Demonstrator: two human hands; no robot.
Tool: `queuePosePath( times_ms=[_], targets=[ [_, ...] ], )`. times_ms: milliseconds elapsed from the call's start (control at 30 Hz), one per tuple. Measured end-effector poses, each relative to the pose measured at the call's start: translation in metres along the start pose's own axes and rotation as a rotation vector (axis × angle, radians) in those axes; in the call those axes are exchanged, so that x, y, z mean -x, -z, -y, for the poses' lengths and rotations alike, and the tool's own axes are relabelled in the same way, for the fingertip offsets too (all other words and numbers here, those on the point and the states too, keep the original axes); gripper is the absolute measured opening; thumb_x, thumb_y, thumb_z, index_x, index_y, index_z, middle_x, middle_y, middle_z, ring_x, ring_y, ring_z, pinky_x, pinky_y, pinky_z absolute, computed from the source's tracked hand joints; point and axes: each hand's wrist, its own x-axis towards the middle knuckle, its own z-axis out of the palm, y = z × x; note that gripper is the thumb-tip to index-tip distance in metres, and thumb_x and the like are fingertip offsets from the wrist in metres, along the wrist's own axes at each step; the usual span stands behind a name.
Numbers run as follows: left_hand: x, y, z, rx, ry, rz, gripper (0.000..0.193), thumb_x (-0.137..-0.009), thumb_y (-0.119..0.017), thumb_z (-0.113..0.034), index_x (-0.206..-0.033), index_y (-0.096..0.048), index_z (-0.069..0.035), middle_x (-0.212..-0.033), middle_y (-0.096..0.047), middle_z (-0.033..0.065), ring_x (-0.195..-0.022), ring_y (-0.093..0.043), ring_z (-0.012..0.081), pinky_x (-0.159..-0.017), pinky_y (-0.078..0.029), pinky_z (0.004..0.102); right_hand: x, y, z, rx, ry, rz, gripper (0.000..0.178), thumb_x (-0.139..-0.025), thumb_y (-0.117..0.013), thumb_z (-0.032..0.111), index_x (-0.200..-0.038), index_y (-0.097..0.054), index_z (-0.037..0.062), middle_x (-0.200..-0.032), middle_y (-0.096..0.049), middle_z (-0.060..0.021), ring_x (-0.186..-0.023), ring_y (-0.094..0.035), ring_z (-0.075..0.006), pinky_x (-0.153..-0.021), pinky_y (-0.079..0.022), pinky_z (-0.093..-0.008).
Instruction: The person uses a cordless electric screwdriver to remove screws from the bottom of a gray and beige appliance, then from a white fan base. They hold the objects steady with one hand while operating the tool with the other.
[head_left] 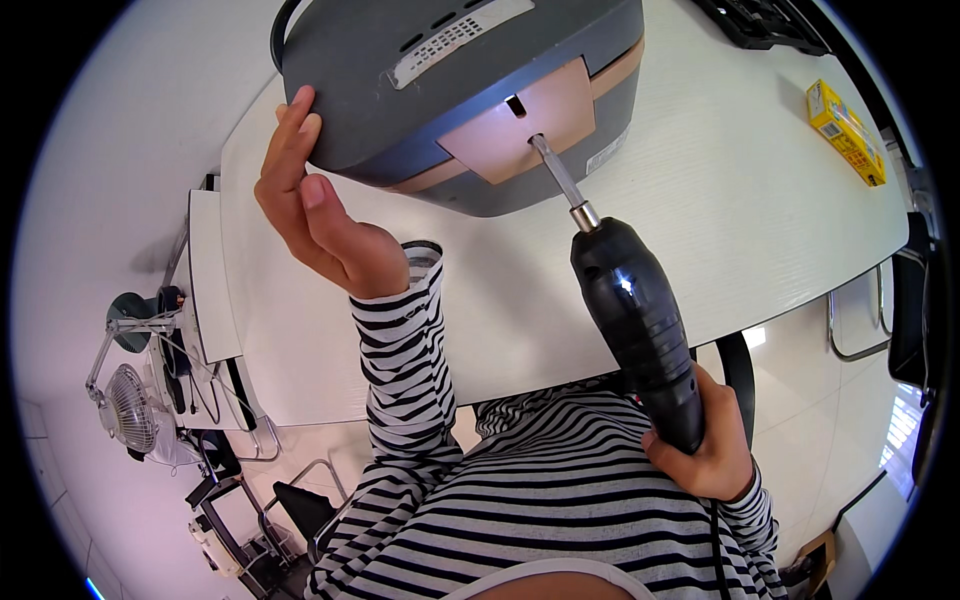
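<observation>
A dark grey rounded appliance case (400,120) with a beige band and a beige front panel (520,122) stands at the far side of the table. Against its left side lie the fingers of my left hand (330,220), stretched out and apart, with the thumb raised. My right hand (712,445) is wrapped round the rear end of a black electric screwdriver (632,310). The screwdriver's long metal bit (560,172) slants up to the left, its tip at a small hole in the panel. How deep the tip sits is hidden. Above that hole is a dark slot.
The white table (480,320) carries a yellow box (846,135) on its right and a black tool case (765,22) at the far right. A fan (130,408) and a lamp arm stand off to the left. Black chairs (905,300) are beyond the right edge.
</observation>
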Motion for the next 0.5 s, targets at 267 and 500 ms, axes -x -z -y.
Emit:
queuePosePath(
  times_ms=[267,500],
  targets=[
    [0.0,0.0009,-0.0011,-0.011,0.007,0.007,0.033,-0.087,-0.028,-0.015,-0.104,-0.05,0.002,-0.114,-0.053,0.017,-0.112,-0.045,0.0282,-0.098,-0.03,0.0367,-0.0001,-0.0003,-0.0022,-0.036,-0.021,0.012,0.041,-0.057,-0.062,0.007,-0.094,-0.048,-0.0051,-0.062,-0.051,-0.0105,-0.051,-0.047,-0.0194,-0.054,-0.042,-0.0293],
    [-0.0003,0.0006,-0.0012,0.003,0.019,0.003,0.033,-0.086,-0.027,-0.014,-0.104,-0.049,0.002,-0.115,-0.053,0.0171,-0.112,-0.045,0.0288,-0.099,-0.029,0.0372,-0.0002,-0.0008,-0.0003,-0.03,-0.012,0.006,0.041,-0.057,-0.061,0.007,-0.094,-0.048,-0.005,-0.063,-0.051,-0.0106,-0.053,-0.048,-0.0191,-0.055,-0.041,-0.029]
  ],
)
